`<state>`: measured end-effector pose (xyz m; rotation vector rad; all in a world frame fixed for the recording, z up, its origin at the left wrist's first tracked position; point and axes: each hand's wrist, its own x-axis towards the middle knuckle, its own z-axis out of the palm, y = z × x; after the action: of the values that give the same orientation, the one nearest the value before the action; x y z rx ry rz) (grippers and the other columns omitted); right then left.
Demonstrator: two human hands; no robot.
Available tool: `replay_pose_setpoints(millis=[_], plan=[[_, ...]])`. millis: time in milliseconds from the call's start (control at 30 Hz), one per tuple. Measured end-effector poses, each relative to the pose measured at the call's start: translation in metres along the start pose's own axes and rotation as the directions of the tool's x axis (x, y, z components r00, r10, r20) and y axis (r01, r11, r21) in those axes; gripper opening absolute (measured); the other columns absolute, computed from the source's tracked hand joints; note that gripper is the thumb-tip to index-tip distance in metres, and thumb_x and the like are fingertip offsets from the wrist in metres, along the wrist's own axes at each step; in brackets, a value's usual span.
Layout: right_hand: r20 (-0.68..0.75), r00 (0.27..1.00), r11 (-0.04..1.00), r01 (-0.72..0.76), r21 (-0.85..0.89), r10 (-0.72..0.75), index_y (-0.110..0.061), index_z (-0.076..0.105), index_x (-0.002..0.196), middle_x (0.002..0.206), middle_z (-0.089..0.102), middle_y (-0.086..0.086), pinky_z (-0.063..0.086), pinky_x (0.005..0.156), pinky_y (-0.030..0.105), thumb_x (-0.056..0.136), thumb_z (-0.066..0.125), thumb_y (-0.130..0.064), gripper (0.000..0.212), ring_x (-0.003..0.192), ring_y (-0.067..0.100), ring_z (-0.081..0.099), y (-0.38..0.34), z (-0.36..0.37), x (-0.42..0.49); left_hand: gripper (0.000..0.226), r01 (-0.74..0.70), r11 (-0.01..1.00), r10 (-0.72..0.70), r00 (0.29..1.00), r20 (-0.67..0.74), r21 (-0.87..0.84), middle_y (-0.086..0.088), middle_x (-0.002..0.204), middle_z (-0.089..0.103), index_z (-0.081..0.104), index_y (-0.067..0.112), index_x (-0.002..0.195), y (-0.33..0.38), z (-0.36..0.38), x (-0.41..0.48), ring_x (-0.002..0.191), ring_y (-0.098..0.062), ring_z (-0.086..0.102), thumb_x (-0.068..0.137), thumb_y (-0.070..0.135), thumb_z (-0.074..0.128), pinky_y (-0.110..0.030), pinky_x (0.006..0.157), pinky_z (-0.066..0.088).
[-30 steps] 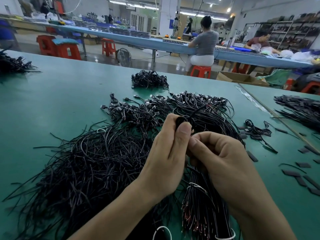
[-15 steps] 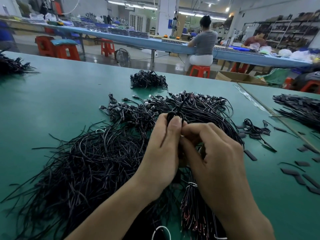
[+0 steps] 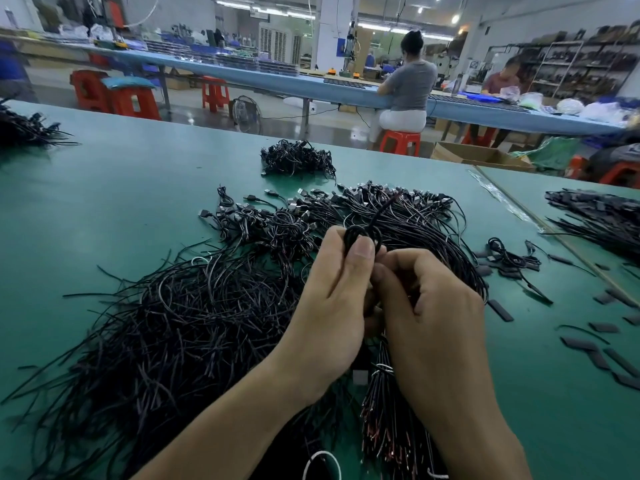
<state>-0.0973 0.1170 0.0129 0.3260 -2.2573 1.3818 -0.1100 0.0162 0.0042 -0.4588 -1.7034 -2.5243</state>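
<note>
Head view: coiled cable (image 3: 362,233) is pinched under the left hand (image 3: 332,306) thumb, above the cable pile (image 3: 173,323). The right hand (image 3: 429,306), fingers curled, has been closed up against it since a second ago; winding is judged nearly done.

A thin black cable (image 3: 360,234), wound into a small upright coil, sits pinched in the left hand (image 3: 332,306) above the heap (image 3: 190,323), its loose end slanting up and right.
</note>
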Motion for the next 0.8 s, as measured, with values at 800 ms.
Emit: replay_pose_setpoints(millis=[800], plan=[[0.181, 0.967, 0.838, -0.244, 0.487, 0.176, -0.027, 0.073, 0.077, 0.061, 0.044, -0.005, 0.025, 0.049, 0.029, 0.088, 0.062, -0.036, 0.018, 0.055, 0.009, 0.033, 0.005, -0.019, 0.007, 0.026, -0.555, 0.558, 0.542, 0.807, 0.235, 0.617, -0.005, 0.103, 0.068, 0.066, 0.012, 0.122, 0.007, -0.024, 0.008, 0.094, -0.016, 0.065, 0.096, 0.017, 0.061, -0.027, 0.08, 0.053]])
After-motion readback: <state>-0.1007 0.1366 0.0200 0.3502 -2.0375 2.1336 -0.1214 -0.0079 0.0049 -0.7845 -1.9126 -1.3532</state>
